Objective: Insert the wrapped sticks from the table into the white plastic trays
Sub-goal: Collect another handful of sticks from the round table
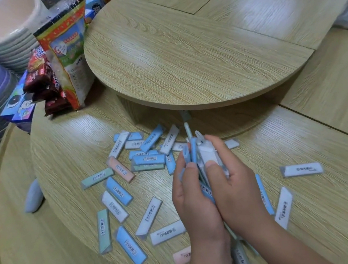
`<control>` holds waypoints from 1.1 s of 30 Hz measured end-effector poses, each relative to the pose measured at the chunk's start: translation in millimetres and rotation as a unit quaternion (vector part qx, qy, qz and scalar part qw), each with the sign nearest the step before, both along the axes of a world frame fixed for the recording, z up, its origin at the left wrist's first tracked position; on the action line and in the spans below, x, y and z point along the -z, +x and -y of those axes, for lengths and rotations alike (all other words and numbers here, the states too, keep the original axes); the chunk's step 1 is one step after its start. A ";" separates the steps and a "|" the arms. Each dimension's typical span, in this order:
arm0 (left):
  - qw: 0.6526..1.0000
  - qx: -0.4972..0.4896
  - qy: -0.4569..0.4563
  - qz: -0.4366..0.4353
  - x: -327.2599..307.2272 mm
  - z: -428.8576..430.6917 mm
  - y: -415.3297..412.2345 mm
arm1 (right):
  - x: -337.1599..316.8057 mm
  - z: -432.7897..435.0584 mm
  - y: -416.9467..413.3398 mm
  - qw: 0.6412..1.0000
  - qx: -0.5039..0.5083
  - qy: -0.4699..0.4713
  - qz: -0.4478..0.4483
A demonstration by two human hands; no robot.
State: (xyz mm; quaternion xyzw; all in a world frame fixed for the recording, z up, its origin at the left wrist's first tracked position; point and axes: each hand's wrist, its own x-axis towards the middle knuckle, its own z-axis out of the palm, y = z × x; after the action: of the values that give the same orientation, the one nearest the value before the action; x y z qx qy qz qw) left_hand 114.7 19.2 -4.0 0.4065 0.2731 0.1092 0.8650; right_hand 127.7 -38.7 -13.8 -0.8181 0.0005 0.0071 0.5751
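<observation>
- twenty-odd wrapped sticks [118, 190] lie loose on the wooden table [335, 221]; mostly blue, some white, a few green and pink
- left hand [190, 196] is curled round a few blue ones; right hand [231, 186] grips a white plastic tray [207, 150], thumb pressed on it
- two stacks of bowls [0, 32] and some snack bags [69, 63] far left
- stick labels show barcodes; the print's too small to read

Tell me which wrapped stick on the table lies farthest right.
The white wrapped stick lying crosswise, on its own, to the right of the right hand; all the rest sit further left.
</observation>
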 end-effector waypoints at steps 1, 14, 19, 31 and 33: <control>1.000 0.003 0.005 0.007 0.4 -0.5 -0.3 | -1.4 -0.5 -0.6 1.000 0.004 0.003 0.003; 0.994 0.069 0.004 0.080 -1.4 13.6 8.5 | -9.8 16.0 2.0 0.998 0.065 0.015 0.023; 0.992 0.090 0.003 0.088 -0.9 39.5 9.0 | -12.3 41.6 2.1 0.997 0.067 0.018 0.016; 0.989 0.124 0.030 0.079 -13.0 154.1 20.0 | -23.2 155.0 10.2 0.994 0.099 0.033 0.017; 0.986 0.142 0.040 0.082 -13.9 181.0 21.5 | -24.8 181.8 9.7 0.993 0.112 0.033 0.024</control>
State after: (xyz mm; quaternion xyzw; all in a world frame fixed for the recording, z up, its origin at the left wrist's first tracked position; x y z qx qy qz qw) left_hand 136.2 -161.7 9.9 0.4646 0.1361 0.0294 0.8745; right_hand 137.4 -220.6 11.0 -0.7935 0.0785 -0.0767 0.5985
